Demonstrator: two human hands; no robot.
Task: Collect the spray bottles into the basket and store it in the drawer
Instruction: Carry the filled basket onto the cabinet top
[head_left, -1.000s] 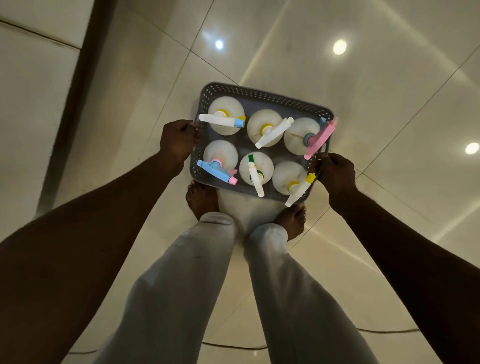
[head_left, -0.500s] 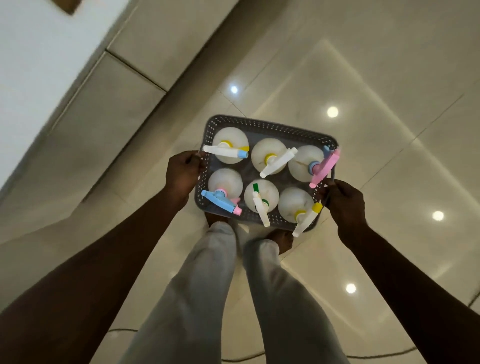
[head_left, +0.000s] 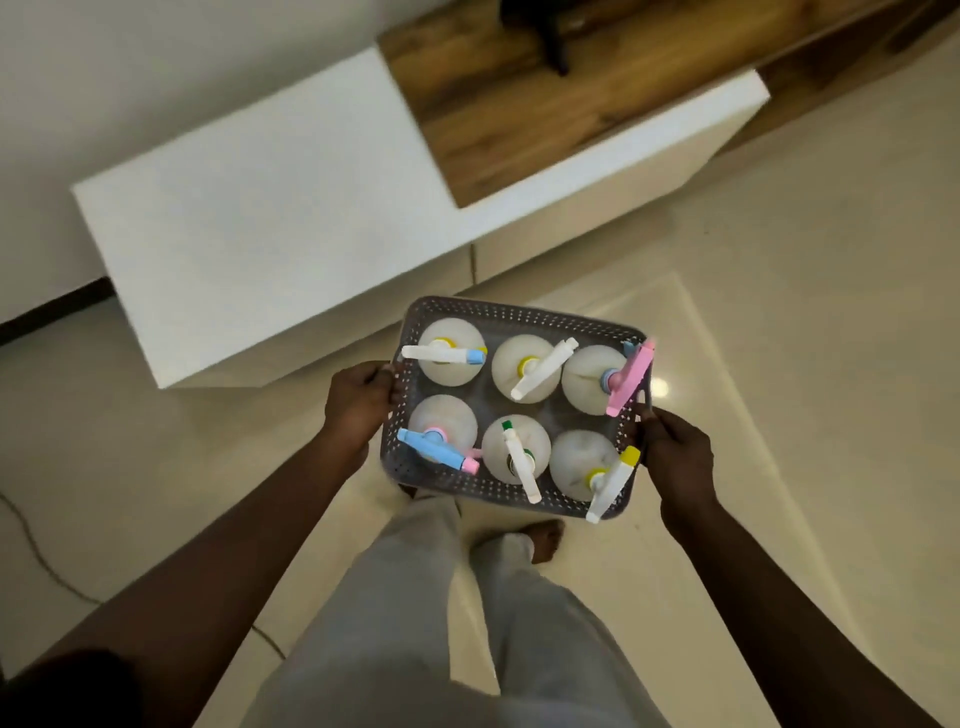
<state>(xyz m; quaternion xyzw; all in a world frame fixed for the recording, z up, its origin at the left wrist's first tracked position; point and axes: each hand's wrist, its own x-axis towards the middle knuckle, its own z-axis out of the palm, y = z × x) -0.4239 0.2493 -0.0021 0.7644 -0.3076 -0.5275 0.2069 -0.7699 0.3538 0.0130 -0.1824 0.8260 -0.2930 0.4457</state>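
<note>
Grey perforated basket, white bottles, white-and-wood cabinet.

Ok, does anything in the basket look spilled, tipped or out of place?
Nothing serious. All six bottles stand upright in the basket, two rows of three, no spill visible. Only the pink trigger and the yellow-tipped trigger, both on the right, reach over the rim. The left hand and right hand grip its ends.

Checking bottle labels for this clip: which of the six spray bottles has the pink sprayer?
The bottle in the far right corner of the basket, beside the right hand. Its sprayer body is pink; four others are white, one blue.
</note>
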